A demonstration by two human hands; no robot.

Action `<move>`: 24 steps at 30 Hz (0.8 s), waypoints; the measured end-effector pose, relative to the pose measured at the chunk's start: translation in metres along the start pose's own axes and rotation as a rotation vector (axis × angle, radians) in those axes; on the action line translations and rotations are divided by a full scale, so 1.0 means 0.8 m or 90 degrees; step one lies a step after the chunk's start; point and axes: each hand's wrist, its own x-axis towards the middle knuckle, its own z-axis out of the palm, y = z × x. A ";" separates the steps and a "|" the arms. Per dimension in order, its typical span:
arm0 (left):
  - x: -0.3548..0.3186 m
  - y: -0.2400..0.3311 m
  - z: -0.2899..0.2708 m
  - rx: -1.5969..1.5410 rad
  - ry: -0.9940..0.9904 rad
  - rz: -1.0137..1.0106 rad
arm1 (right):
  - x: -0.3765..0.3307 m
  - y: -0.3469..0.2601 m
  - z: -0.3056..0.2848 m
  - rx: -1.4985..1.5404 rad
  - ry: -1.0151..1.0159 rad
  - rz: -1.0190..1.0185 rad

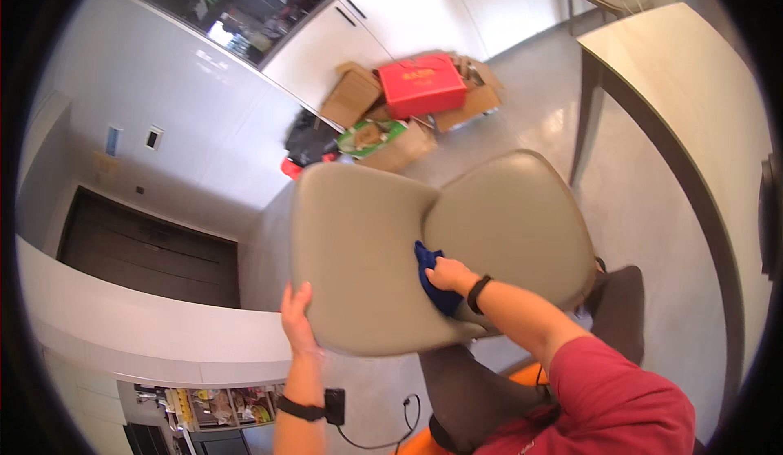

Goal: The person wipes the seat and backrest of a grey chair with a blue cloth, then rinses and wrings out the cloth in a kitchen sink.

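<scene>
A beige padded chair (359, 251) stands in front of me, its two cushioned panels meeting in a crease near the middle. My right hand (450, 274) holds a bunched dark blue cloth (443, 298) against the chair, right by that crease. At the outer edge of the left panel is my left hand (298, 318), its thumb showing and the other fingers partly hidden; it grips the chair's rim. Dark bands circle both wrists, and a small black box with a cable (334, 406) is at the left one.
Open cardboard boxes (352, 96), a red box (422, 85) and a black bag (310, 141) lie by white cabinets (408, 6). A pale table (685, 88) curves along the right. Stocked shelves (220, 408) appear at lower left, and a dark door (147, 247) at left.
</scene>
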 end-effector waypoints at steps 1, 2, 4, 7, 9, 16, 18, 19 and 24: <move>-0.004 0.008 0.013 0.010 -0.039 -0.050 | -0.001 0.025 -0.015 0.015 -0.049 -0.029; -0.002 0.021 0.017 0.026 -0.073 -0.085 | -0.016 0.033 -0.024 0.058 -0.083 0.014; 0.001 0.033 0.005 0.032 -0.107 -0.159 | -0.055 0.062 -0.049 0.057 -0.086 -0.001; 0.004 0.043 0.013 0.021 -0.201 -0.295 | -0.120 0.147 -0.125 0.122 -0.061 0.021; 0.017 0.041 -0.006 0.098 -0.262 -0.322 | -0.162 0.211 -0.167 0.021 0.150 0.042; 0.003 0.048 0.007 0.170 -0.204 -0.217 | -0.211 0.386 -0.273 0.699 0.171 0.200; 0.003 0.065 0.018 0.195 -0.234 -0.232 | -0.214 0.395 -0.252 0.800 0.160 0.217; 0.003 0.073 0.026 0.210 -0.262 -0.240 | -0.221 0.398 -0.241 0.894 0.154 0.225; -0.003 0.070 0.022 0.278 -0.377 -0.310 | -0.282 0.409 -0.249 1.002 0.175 0.343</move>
